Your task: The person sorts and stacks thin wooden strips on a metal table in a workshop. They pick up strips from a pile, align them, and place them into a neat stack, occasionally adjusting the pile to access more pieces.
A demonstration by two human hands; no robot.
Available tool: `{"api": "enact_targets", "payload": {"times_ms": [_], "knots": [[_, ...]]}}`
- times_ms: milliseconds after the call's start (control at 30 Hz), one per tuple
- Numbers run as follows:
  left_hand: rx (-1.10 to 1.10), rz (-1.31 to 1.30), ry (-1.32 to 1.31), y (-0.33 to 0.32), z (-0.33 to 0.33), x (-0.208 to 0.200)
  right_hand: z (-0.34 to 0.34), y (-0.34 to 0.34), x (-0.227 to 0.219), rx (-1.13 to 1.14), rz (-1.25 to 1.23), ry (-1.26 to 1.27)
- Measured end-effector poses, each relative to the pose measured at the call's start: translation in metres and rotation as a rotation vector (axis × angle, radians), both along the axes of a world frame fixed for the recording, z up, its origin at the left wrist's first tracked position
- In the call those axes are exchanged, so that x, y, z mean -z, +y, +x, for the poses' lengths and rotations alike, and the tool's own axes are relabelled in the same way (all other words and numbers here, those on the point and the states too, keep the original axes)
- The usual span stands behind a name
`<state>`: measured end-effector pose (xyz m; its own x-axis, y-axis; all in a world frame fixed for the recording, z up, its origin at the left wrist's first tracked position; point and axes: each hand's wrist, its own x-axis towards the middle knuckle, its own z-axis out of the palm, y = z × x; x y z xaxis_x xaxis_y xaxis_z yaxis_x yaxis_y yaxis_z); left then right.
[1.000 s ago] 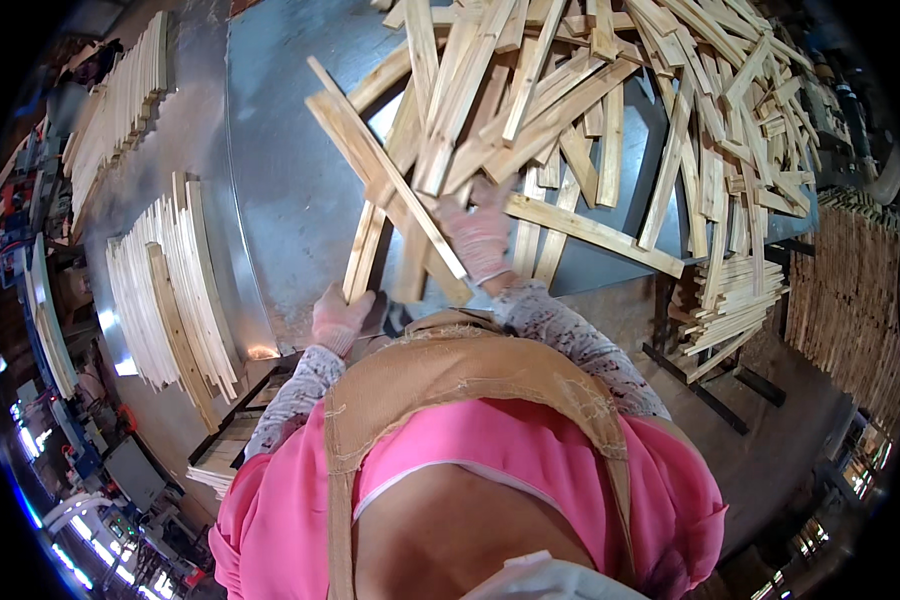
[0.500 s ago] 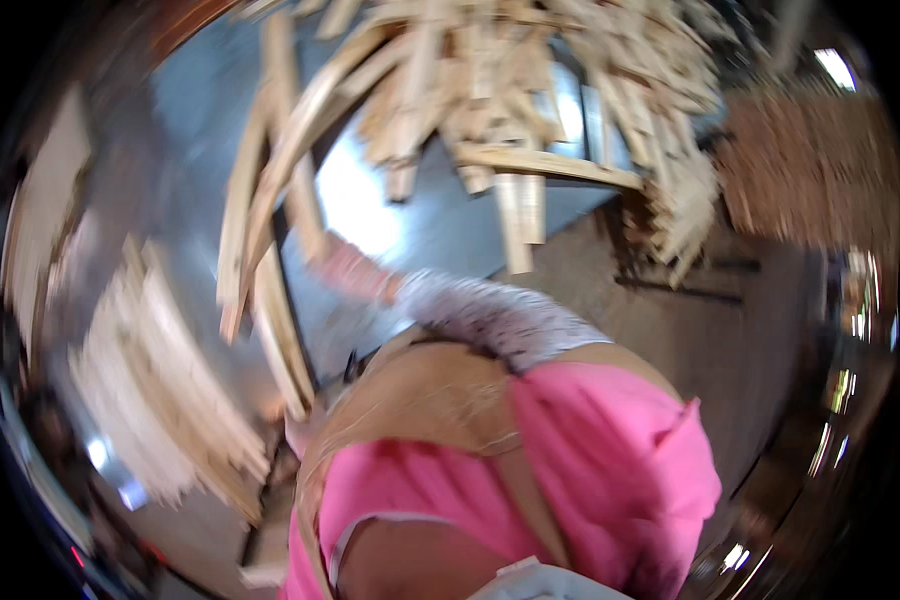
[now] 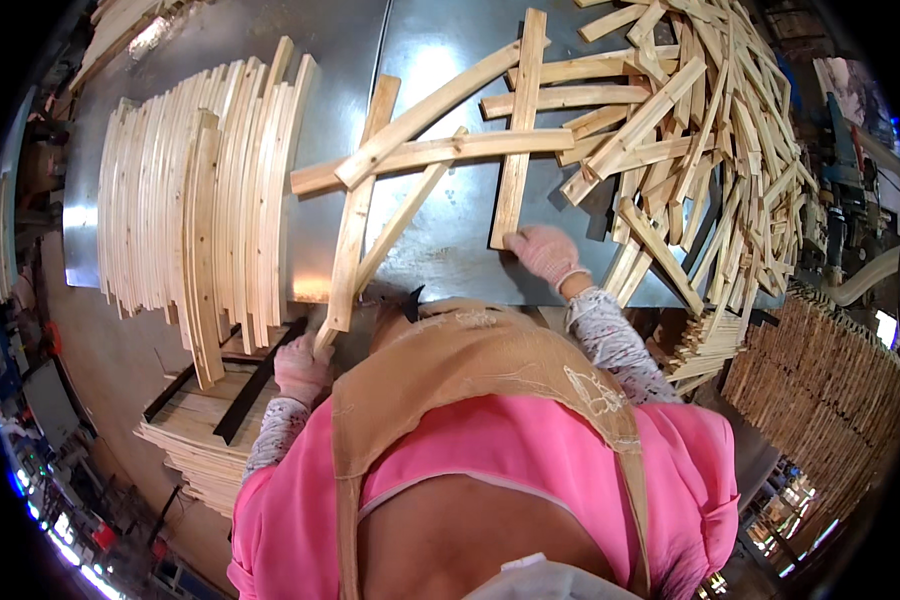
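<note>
My left hand [image 3: 302, 368], in a pale pink knit glove, is closed around the near end of a slim wooden strip [image 3: 402, 217] that slants up over the table edge. My right hand [image 3: 545, 252], gloved alike, grips the near end of another wooden strip [image 3: 513, 190] pointing away from me. Between the hands, a few more strips lie crossed on the metal table [image 3: 430, 265], among them a long strip [image 3: 470, 147] lying crosswise. The left fingers are partly hidden.
A neat row of strips [image 3: 150, 200] lies on the table at left. A tangled heap of strips [image 3: 710, 150] covers the right side. Below the left edge stand dark metal bars [image 3: 250, 390] over stacked wood [image 3: 185, 430]. A brown stack [image 3: 815, 390] stands at lower right.
The view has swung left and sharpened, bringing the neat row fully in. My right hand has moved away from my left and now holds a strip's near end.
</note>
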<state>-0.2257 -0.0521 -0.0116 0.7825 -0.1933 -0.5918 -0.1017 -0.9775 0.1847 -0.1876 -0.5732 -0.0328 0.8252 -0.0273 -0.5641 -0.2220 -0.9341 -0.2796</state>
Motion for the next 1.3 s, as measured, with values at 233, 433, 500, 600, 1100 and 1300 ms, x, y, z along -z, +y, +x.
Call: {"api": "enact_targets", "payload": {"times_ms": [233,433,500,600,1100,1300], "knots": [[0.035,-0.099,-0.147,-0.052,-0.004,0.009,0.143,-0.025,-0.048,-0.461,-0.108,-0.689],[-0.047,0.067,-0.025,-0.068,-0.031,0.006,0.237,-0.016,-0.083,-0.747,-0.089,-0.310],[-0.015,0.132,0.021,-0.085,-0.033,-0.007,0.259,-0.022,-0.074,-0.795,0.049,-0.670],[0.007,0.088,-0.012,-0.107,-0.041,-0.019,0.301,-0.023,-0.021,-0.729,-0.011,-0.765],[-0.588,0.017,-0.067,-0.038,-0.220,-0.095,0.311,-0.020,-0.081,0.332,0.944,0.128],[-0.485,0.122,-0.549,-0.075,0.009,0.030,0.244,0.032,-0.067,0.608,1.482,0.246]]}}
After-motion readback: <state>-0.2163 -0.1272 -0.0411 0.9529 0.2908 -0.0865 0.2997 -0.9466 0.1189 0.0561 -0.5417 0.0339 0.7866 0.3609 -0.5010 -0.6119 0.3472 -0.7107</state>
